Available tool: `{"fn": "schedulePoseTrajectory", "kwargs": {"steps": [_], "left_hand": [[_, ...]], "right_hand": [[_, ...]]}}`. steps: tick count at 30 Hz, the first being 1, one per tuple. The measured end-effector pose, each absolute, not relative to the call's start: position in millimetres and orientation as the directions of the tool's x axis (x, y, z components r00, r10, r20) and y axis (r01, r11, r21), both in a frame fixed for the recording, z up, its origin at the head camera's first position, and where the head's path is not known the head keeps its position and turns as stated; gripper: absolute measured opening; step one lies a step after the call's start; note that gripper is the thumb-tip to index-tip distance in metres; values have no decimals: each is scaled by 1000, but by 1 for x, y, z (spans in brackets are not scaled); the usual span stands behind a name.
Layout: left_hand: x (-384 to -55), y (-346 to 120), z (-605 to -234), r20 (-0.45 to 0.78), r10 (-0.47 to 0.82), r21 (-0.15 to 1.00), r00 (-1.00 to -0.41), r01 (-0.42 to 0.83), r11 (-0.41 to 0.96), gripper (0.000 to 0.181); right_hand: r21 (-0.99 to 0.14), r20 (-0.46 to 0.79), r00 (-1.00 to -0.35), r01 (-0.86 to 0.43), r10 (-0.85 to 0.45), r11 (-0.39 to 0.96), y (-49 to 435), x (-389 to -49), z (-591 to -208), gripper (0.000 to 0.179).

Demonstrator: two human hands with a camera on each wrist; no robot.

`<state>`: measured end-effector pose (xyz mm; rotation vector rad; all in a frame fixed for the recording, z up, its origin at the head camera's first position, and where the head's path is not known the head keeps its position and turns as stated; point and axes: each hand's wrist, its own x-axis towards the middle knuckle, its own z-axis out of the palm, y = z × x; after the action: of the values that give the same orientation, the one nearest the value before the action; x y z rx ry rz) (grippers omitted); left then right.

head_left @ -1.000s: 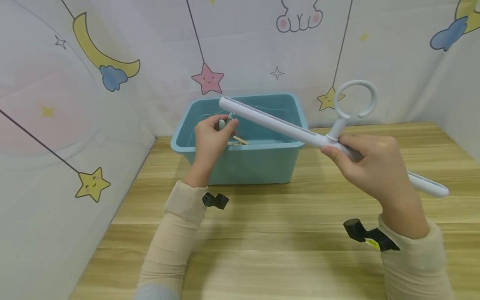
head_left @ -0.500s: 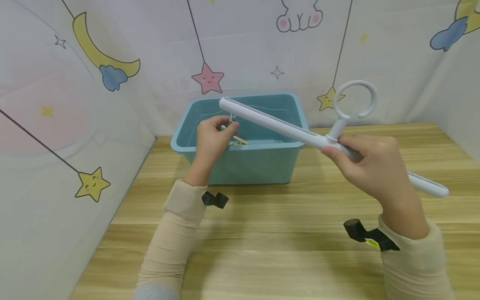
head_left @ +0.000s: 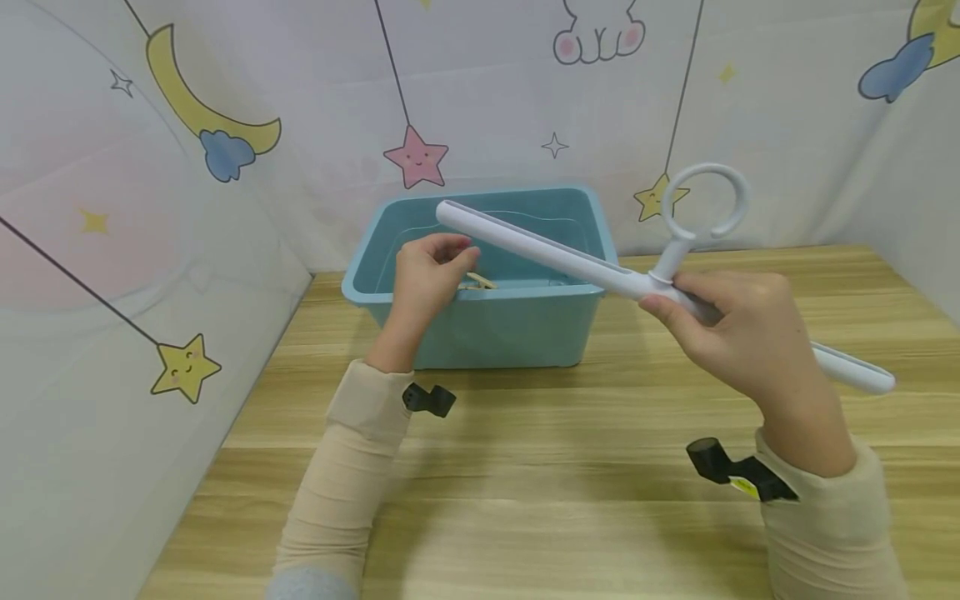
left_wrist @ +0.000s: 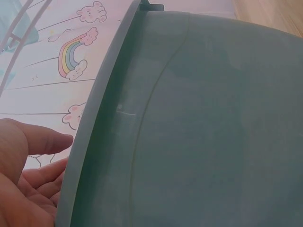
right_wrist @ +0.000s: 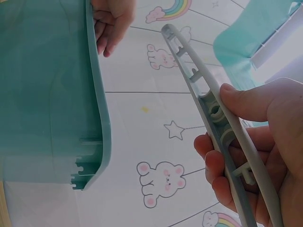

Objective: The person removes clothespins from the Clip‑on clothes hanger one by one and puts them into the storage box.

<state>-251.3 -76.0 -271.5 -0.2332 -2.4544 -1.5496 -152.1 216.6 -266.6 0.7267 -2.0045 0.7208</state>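
Note:
My left hand [head_left: 423,271] hangs over the left front of a blue-green plastic bin [head_left: 510,333]. Its thumb and fingers stand apart in the left wrist view, and I see nothing between them. Below those fingertips, light wooden clothespins [head_left: 481,281] show inside the bin, partly hidden by the rim. My right hand [head_left: 750,333] grips the middle of a white plastic hanger [head_left: 532,250], tilted in the air with one end above the bin. An open ring hook [head_left: 705,200] rises from it. The right wrist view shows the hanger's ribbed, hollow underside.
The bin stands on a wood-grain table [head_left: 570,475] close to the back. White cloth [head_left: 495,92] printed with stars and moons hangs behind and at both sides. Black wrist cameras [head_left: 429,400] sit on both sleeves.
A small pale green clip pinched in my left hand earlier is no longer visible, and those fingers have loosened. My right hand and the hanger have shifted very slightly left.

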Motion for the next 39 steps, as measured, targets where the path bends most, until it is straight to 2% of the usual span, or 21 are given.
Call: {"fn": "schedulePoseTrajectory", "kwargs": {"steps": [13,24,28,31,35,39], "left_hand": [[-243,-85,-273,334,12,866,-942,312,391,25],[-228,-106,-268,517,29,807,-855,499,316,26],[-221,-111,-263,544,26,802,-839,529,277,27],[-216,-113,-261,557,42,796,-829,548,258,29],[-211,-116,-262,594,97,760,-799,597,256,30],[-206,-118,-265,647,171,682,-743,664,308,32]], "right_hand": [[-210,852,-463,-730,-245,651,215,-154,-268,57],[-227,836,-480,-745,-267,628,215,-155,-269,56],[-228,804,-497,-765,-327,602,216,-155,-271,33],[-223,778,-506,-777,-372,589,216,-156,-273,26],[-207,759,-511,-777,-404,595,214,-157,-277,46],[-191,741,-512,-781,-435,595,212,-155,-280,51]]}}
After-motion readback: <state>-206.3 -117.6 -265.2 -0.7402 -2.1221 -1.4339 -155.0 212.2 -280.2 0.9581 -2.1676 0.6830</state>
